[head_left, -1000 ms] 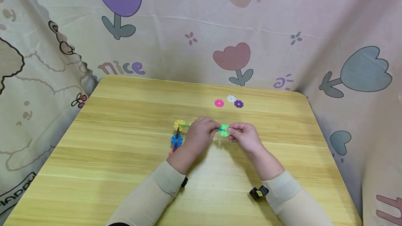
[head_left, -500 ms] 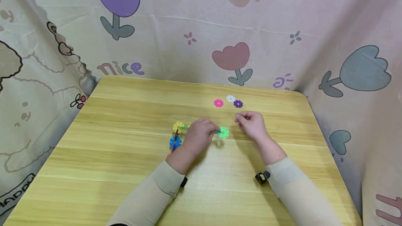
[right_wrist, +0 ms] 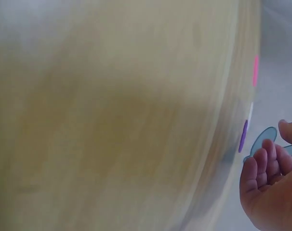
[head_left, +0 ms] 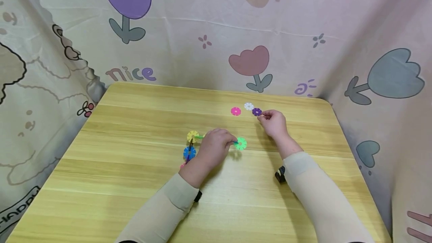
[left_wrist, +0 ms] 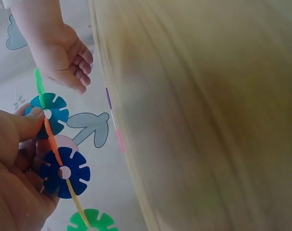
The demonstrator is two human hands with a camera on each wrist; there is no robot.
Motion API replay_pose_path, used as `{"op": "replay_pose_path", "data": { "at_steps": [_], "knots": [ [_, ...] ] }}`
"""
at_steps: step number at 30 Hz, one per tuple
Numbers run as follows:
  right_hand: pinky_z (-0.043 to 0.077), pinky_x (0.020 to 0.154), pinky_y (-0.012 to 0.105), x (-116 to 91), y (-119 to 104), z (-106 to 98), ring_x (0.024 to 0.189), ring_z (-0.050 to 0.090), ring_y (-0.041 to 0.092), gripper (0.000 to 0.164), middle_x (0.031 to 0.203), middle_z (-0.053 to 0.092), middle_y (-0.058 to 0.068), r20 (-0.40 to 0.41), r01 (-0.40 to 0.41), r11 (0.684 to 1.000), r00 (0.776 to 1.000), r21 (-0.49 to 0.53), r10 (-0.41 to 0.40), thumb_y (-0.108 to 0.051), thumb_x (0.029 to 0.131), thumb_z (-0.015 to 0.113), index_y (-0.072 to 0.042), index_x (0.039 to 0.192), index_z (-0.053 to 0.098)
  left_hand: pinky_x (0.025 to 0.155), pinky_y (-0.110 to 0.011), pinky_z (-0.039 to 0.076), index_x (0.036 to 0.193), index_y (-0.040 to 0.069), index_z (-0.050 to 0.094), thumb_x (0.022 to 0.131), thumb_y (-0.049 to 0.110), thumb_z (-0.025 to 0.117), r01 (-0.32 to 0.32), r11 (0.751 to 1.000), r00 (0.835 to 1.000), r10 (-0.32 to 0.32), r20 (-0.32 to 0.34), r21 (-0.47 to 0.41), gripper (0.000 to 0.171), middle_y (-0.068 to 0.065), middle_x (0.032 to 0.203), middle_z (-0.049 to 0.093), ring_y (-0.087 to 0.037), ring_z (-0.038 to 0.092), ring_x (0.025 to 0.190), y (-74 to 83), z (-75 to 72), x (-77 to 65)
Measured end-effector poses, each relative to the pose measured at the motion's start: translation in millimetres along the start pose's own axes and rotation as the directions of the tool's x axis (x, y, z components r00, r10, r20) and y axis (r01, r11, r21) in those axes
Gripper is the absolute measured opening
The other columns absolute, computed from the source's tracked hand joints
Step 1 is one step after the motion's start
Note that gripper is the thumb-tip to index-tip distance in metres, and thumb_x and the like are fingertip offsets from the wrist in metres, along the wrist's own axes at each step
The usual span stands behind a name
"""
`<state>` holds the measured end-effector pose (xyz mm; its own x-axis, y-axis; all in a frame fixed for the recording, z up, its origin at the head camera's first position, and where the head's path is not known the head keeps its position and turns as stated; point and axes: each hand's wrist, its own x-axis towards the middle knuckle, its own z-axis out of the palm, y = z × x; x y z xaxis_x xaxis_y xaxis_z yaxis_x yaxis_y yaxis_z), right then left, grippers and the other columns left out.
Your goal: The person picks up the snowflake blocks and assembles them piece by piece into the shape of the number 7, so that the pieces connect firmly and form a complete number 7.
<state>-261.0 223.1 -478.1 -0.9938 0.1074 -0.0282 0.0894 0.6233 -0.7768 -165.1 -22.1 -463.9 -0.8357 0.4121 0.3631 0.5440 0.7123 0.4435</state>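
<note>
My left hand [head_left: 216,147] pinches a chain of notched plastic snowflake discs between thumb and fingers. In the left wrist view the thumb lies on a teal disc [left_wrist: 61,115], linked by an orange disc [left_wrist: 52,139] to a dark blue disc [left_wrist: 78,175]. A green disc [head_left: 240,144] sticks out at the chain's right end. Yellow [head_left: 193,136] and blue [head_left: 189,153] discs show on its left, part of it hidden behind the hand. My right hand [head_left: 274,123] reaches to the purple disc [head_left: 257,112], fingertips right at its edge, thumb and fingers apart in the right wrist view.
A white disc [head_left: 249,106] lies beside the purple one near the table's far edge, with a pink disc [head_left: 236,111] left of them. The wooden table [head_left: 118,123] backs onto a patterned curtain [head_left: 189,21]. A black wrist camera [head_left: 280,174] hangs under the right sleeve.
The right hand has let go of the green disc and moved away to the back right, to the purple disc. The left hand keeps its hold on the chain, almost still.
</note>
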Motion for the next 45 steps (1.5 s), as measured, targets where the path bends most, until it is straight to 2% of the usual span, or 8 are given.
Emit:
{"op": "replay_pose_path", "data": {
  "at_steps": [5,9,17,22,30,34,38,45],
  "knots": [
    [0.055,0.086,0.04,8.4,1.7,1.4,0.101,0.063,0.032,0.037,0.116,0.068,0.022,-0.002,-0.019,0.999,1.0,-0.044,0.019,-0.015,0.103,0.069,0.009,0.131,0.065,0.095,-0.043,0.056,0.1,0.015,0.084,0.101,0.01,0.072,-0.001,1.0,1.0,0.001,0.027,0.024,0.012,0.0,0.103,0.078,-0.023,0.072,0.102,0.8,-0.1,1.0],
    [0.055,0.094,0.047,17.1,3.3,2.0,0.108,0.064,0.035,0.04,0.12,0.068,0.024,0.009,-0.029,0.997,1.0,-0.075,0.029,-0.017,0.104,0.069,0.01,0.134,0.064,0.093,-0.043,0.056,0.1,0.015,0.083,0.1,0.007,0.072,-0.032,0.999,0.999,0.031,0.023,0.04,0.014,-0.001,0.102,0.078,-0.023,0.071,0.101,0.7,-0.1,1.2],
    [0.05,0.106,0.05,30.1,7.7,6.5,0.115,0.062,0.037,0.046,0.125,0.067,0.025,0.044,-0.071,0.988,0.996,-0.138,0.077,-0.021,0.103,0.069,0.01,0.137,0.061,0.092,-0.041,0.057,0.102,0.016,0.083,0.098,0.005,0.074,-0.077,0.994,0.997,0.074,0.038,0.082,0.015,-0.001,0.105,0.078,-0.023,0.071,0.102,-0.6,1.7,1.1],
    [0.042,0.115,0.052,35.5,8.8,10.0,0.126,0.059,0.041,0.052,0.132,0.066,0.026,0.052,-0.096,0.979,0.993,-0.178,0.106,-0.028,0.103,0.07,0.009,0.138,0.061,0.091,-0.04,0.056,0.103,0.018,0.084,0.101,0.007,0.071,-0.078,0.99,0.995,0.07,0.072,0.117,0.017,0.0,0.107,0.078,-0.022,0.071,0.104,0.8,0.7,0.8],
    [0.041,0.116,0.053,41.0,6.0,15.9,0.133,0.056,0.043,0.052,0.139,0.065,0.024,0.047,-0.086,0.96,0.994,-0.266,0.102,-0.033,0.104,0.069,0.006,0.138,0.064,0.089,-0.038,0.057,0.104,0.019,0.084,0.102,0.007,0.069,-0.063,0.989,0.996,0.053,0.076,0.134,0.019,0.001,0.107,0.078,-0.02,0.071,0.102,1.2,-2.5,0.6],
    [0.041,0.116,0.052,42.0,4.7,15.6,0.132,0.057,0.042,0.049,0.137,0.066,0.023,0.033,-0.115,0.961,0.991,-0.251,0.127,-0.03,0.103,0.07,0.004,0.138,0.065,0.09,-0.038,0.056,0.104,0.019,0.084,0.103,0.007,0.069,-0.058,0.989,0.996,0.047,0.078,0.139,0.019,0.002,0.107,0.078,-0.02,0.071,0.102,2.3,-3.5,1.3],
    [0.042,0.115,0.051,42.0,3.1,15.3,0.131,0.058,0.041,0.047,0.135,0.067,0.022,0.015,-0.152,0.97,0.987,-0.19,0.158,-0.027,0.101,0.073,0.003,0.137,0.066,0.089,-0.039,0.056,0.104,0.018,0.084,0.102,0.006,0.069,-0.053,0.991,0.996,0.043,0.075,0.127,0.02,0.001,0.107,0.078,-0.021,0.071,0.102,2.7,-2.4,1.5],
    [0.046,0.111,0.049,40.3,5.0,16.0,0.124,0.061,0.039,0.045,0.131,0.066,0.023,-0.021,-0.167,0.98,0.986,-0.105,0.165,-0.021,0.1,0.076,0.005,0.135,0.064,0.085,-0.038,0.056,0.104,0.02,0.084,0.101,0.002,0.067,-0.077,0.979,0.995,0.063,0.077,0.19,0.025,0.003,0.106,0.078,-0.02,0.071,0.1,1.4,-1.3,1.0]
  ]
}}
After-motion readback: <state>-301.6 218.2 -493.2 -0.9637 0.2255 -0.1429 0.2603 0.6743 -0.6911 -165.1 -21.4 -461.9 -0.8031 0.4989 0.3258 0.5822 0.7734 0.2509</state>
